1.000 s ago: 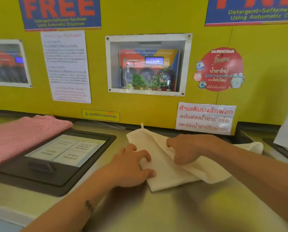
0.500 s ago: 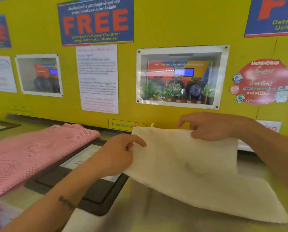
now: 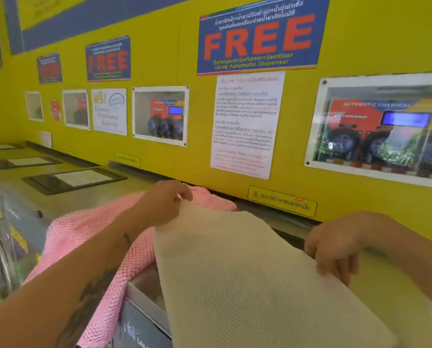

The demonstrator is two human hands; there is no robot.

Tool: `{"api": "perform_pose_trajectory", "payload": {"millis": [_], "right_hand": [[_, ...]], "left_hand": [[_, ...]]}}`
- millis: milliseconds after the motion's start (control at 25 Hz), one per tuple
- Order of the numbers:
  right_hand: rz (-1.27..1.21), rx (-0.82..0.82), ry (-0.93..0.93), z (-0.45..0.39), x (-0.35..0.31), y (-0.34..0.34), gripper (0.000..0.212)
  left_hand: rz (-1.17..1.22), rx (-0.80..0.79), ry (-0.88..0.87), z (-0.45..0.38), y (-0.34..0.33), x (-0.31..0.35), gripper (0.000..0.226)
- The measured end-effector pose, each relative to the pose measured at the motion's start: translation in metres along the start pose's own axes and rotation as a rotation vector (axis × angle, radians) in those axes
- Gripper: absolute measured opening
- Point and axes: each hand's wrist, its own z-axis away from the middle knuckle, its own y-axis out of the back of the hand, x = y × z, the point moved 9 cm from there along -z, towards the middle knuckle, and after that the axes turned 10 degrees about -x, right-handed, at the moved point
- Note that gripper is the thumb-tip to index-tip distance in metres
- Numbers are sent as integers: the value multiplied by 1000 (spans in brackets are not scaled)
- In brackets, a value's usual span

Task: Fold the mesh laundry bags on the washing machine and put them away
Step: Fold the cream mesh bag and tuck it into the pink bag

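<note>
Holding now: your left hand (image 3: 163,204) pinches the cream mesh bag (image 3: 247,277) at its far corner; your right hand (image 3: 335,249) grips its right edge.
Handling: light, limp, probably snag-prone; take corners.
Long axis: from near you toward the yellow wall (image 3: 184,159), tilted.
Position: lifted beside the pink mesh bag (image 3: 89,237), overlapping it.

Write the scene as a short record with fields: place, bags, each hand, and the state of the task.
place: top of a washing machine below a yellow wall with posters
cream mesh bag: held up, spread out, partly over the pink bag
pink mesh bag: lies on the machine top, hangs over its front edge
left hand: pinches the cream bag's far corner
right hand: grips the cream bag's right edge
task state: no bag put away yet
</note>
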Motion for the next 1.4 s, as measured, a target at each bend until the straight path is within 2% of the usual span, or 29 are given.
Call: {"api": "perform_pose_trajectory", "payload": {"millis": [40,120,200,280,400,480,560,640,680,800,880,1000,1160,1280,1400], "right_hand": [[118,68,-59,-8,-5,9,35],[195,354,-72,-8,-21,46,33],[74,634,91,-2,-53,79,36],[-10,723,262,-8,-90,100,51],[-19,659,356,-32,-135,110,69],[9,660,360,-42,-146,111,59],[38,693,360,-45,-141,112,37],[65,730,372,-45,-127,114,15],[62,750,381,-43,-117,116,10],[-79,793,461,-36,-80,121,24],[-172,819,567,-30,-63,120,31],[-234,773,647,-31,-44,117,32],[-252,717,626,-27,-30,109,40],[-229,567,581,-30,-23,91,31],[-172,500,502,-26,-16,81,54]], "left_hand": [[0,-21,-8,1,-12,-6,37],[41,-3,-52,2,-21,-7,35],[84,93,-163,2,-14,8,28],[45,190,-341,7,-2,37,22],[4,270,-496,15,10,69,16],[-6,287,-487,20,15,74,15],[-46,255,-389,30,11,73,17],[-34,188,-210,49,3,71,21],[2,148,-121,63,0,72,24],[167,-72,90,107,-22,80,31],[176,-229,189,134,-41,88,40],[126,-310,310,161,-51,95,54],[133,-258,446,178,-46,98,50],[264,-119,468,181,-31,100,42],[311,-16,406,173,-5,99,37]]}}
